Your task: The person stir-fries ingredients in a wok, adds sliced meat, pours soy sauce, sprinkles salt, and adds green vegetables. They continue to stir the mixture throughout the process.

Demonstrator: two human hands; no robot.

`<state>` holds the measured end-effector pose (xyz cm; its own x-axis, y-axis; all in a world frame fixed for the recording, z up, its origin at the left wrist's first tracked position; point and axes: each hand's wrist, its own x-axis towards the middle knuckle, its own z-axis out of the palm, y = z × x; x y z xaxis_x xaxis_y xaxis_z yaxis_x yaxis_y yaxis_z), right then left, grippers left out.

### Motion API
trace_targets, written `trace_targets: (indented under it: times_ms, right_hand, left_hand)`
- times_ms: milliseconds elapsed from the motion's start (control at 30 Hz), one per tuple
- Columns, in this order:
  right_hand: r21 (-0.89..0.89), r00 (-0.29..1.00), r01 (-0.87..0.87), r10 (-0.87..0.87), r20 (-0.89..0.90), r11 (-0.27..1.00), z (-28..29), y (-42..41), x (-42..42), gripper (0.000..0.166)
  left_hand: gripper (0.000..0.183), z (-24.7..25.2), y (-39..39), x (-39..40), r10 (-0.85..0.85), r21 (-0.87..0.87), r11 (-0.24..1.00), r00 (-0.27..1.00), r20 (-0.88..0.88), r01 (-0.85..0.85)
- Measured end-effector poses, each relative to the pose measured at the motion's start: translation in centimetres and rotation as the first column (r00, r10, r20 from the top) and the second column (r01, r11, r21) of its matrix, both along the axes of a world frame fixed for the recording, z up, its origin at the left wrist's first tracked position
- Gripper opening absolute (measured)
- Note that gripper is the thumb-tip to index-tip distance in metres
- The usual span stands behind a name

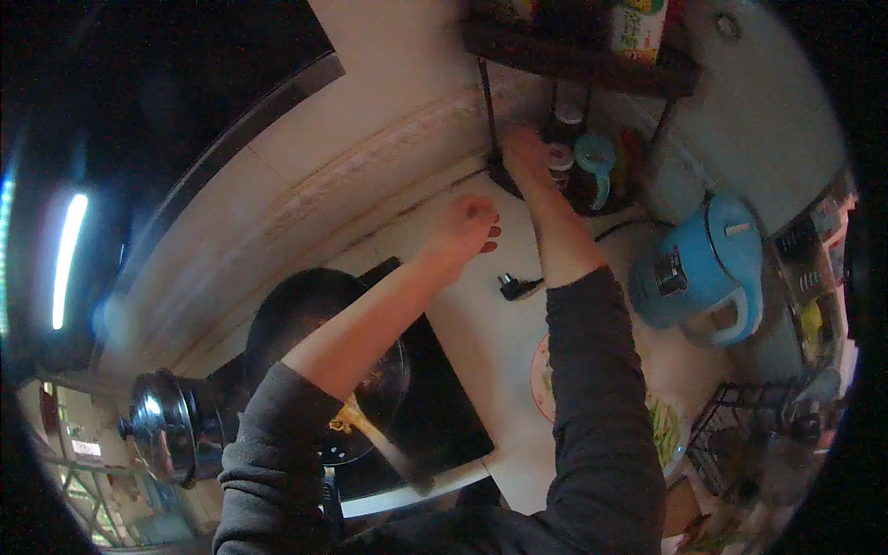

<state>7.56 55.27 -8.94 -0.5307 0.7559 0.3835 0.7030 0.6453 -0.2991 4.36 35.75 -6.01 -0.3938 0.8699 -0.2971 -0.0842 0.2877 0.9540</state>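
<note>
My left hand (472,225) hangs over the counter, its fingers curled; whether something small is in it cannot be told. My right hand (524,149) reaches into the lower level of a dark rack, beside a jar with a pale lid (560,157) and a turquoise handled container (594,152). Its fingers are blurred and partly hidden. Below my left forearm, a dark frying pan (392,409) sits on the black cooktop (451,409), holding yellowish food and a wooden spatula (378,440). A black power plug (513,286) lies on the counter between my forearms.
A blue electric kettle (694,270) stands at the right. A red-rimmed plate (540,378) is partly behind my right sleeve, near a dish of green vegetables (666,427) and a dark wire rack (714,423). A lidded metal pot (163,427) stands at the left.
</note>
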Motion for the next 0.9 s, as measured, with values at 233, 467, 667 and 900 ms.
trace_targets:
  times_ms: [233,467,667,900]
  right_hand:
    - [0.138,0.996,-0.068,0.075,-0.046,0.988,6.0,-2.9,3.2,0.018]
    - [0.131,0.904,-0.416,0.425,-0.048,0.900,14.0,-11.7,9.4,0.018]
    - [0.031,0.911,-0.398,0.398,-0.109,0.917,19.4,-21.8,12.5,0.018]
    - [0.276,0.699,-0.576,0.638,-0.323,0.770,24.3,-33.3,14.9,0.016]
  left_hand:
    - [0.062,-0.1,2.0,-1.2,0.034,0.130,0.991,0.998,-0.047,-0.028]
    - [0.108,-1.5,2.0,-2.0,0.126,0.353,0.923,0.750,-0.650,0.151]
    - [0.109,9.9,-9.2,3.4,0.038,0.466,0.848,0.847,-0.530,0.254]
    - [0.098,12.8,-20.7,2.4,0.142,0.549,0.798,0.808,-0.572,0.249]
